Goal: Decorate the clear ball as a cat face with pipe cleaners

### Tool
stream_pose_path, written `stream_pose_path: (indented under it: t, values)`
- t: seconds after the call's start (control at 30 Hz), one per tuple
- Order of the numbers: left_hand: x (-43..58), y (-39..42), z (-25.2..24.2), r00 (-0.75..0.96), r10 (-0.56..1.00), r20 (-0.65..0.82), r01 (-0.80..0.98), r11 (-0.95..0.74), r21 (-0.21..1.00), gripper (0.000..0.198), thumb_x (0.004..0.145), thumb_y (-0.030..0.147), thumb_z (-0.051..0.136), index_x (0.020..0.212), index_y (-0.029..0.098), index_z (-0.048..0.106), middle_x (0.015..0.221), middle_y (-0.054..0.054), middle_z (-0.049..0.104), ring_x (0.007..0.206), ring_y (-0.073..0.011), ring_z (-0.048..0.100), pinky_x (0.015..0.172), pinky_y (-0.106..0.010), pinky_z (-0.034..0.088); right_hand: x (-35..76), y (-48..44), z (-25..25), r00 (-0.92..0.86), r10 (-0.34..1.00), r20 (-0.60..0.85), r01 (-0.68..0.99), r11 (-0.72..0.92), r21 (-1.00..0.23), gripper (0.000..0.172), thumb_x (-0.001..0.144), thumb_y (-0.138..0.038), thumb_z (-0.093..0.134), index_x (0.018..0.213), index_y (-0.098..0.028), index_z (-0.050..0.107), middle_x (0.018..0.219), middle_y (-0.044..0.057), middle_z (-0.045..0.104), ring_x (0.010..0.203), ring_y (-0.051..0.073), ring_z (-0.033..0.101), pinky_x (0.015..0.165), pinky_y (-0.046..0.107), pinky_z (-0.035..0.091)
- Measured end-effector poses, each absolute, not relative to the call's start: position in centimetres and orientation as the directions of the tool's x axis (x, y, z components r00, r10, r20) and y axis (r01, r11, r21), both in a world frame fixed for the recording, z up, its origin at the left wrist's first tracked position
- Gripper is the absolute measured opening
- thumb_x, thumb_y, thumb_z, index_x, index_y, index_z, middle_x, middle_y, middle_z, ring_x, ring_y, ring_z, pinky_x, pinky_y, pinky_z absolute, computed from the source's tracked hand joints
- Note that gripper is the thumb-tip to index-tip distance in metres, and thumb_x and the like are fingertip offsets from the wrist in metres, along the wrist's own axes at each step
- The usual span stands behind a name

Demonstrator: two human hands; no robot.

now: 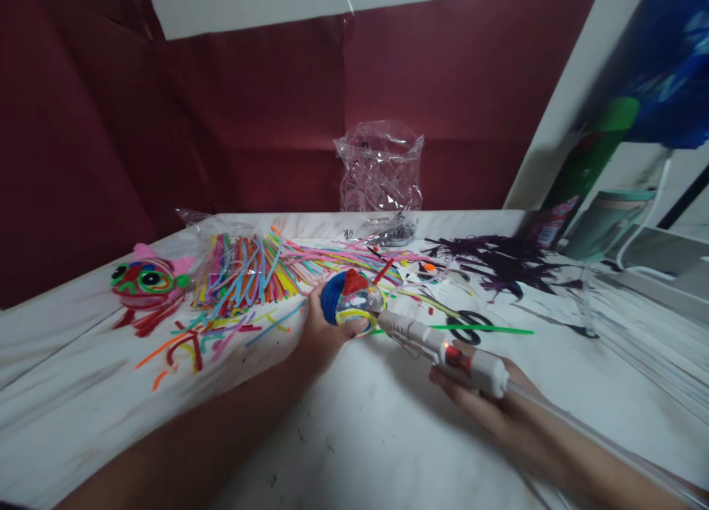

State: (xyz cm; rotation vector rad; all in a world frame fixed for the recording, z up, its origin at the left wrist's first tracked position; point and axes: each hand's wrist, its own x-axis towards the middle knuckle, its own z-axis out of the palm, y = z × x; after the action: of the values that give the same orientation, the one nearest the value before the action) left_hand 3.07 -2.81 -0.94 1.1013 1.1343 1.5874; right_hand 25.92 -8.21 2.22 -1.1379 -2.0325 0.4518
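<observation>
White flat worktop (343, 429): left, pink-red fuzzy-stemmed figure (147, 280); right of it, bundled multicoloured fuzzy stems (238, 270). Far centre, clear crumpled plastic bag (381, 174). Far right, dark purple thin strips (504, 259). Nearer, centre: blue-wrapped clear round ball (360, 303), left of white plastic glue gun (424, 346).

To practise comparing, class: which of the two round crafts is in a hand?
The blue-sided craft, in the left hand; the pink craft stands on the table.
</observation>
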Motion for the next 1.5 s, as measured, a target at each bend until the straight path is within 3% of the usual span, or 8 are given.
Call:
stream_pose_path:
  t: [0.2,0.67,1.07,1.33,1.5]
  values:
    - [2.88,-2.93,-0.72,-0.221,0.968,0.116,-0.194,-0.161,0.968,0.092,0.05,0.024,0.084,0.128,0.024,0.036,0.117,-0.008,0.059,0.103,-0.0245,0.059,0.089,-0.037,0.047,26.03,-8.24,2.17,-0.319,0.851,0.417,0.579,0.523,-0.626,0.021,0.083,-0.034,0.049,0.07,-0.02,0.059,0.059,0.0,0.06,0.052,0.016,0.057,0.05,0.025,0.048]
    - [2.93,-2.78,-0.89,-0.218,0.971,0.099,-0.204,-0.144,0.968,0.09,0.046,0.029,0.085,0.124,0.023,0.041,0.11,-0.007,0.063,0.101,-0.0264,0.061,0.089,-0.039,0.048,26.1,-8.27,2.1,-0.313,0.853,0.417,0.567,0.52,-0.639,0.018,0.083,-0.033,0.051,0.075,-0.021,0.06,0.065,0.001,0.064,0.055,0.017,0.058,0.051,0.026,0.049]
    - [3.41,-3.06,-1.58,-0.235,0.92,0.315,-0.016,-0.327,0.945,0.09,0.044,0.022,0.087,0.122,0.022,0.044,0.12,-0.01,0.057,0.114,-0.0289,0.053,0.097,-0.044,0.042,25.75,-8.62,2.36,-0.335,0.857,0.392,0.551,0.516,-0.656,0.019,0.083,-0.033,0.051,0.07,-0.021,0.059,0.06,0.0,0.06,0.053,0.016,0.056,0.049,0.026,0.049]
    - [3.57,-3.33,-1.5,-0.252,0.879,0.405,0.173,-0.371,0.913,0.092,0.043,0.024,0.086,0.125,0.021,0.042,0.124,-0.012,0.052,0.117,-0.0294,0.05,0.101,-0.044,0.037,25.58,-8.8,2.68,-0.384,0.861,0.334,0.548,0.503,-0.668,0.021,0.084,-0.036,0.048,0.073,-0.021,0.057,0.062,0.0,0.059,0.056,0.016,0.055,0.05,0.025,0.047]
    - [3.7,-3.34,-1.62,-0.272,0.855,0.442,0.299,-0.362,0.883,0.094,0.04,0.02,0.085,0.124,0.021,0.043,0.128,-0.013,0.048,0.122,-0.0331,0.044,0.104,-0.048,0.032,25.19,-8.93,2.84,-0.41,0.861,0.301,0.516,0.491,-0.702,0.026,0.085,-0.039,0.048,0.067,-0.021,0.051,0.057,-0.002,0.049,0.052,0.014,0.047,0.047,0.024,0.041]
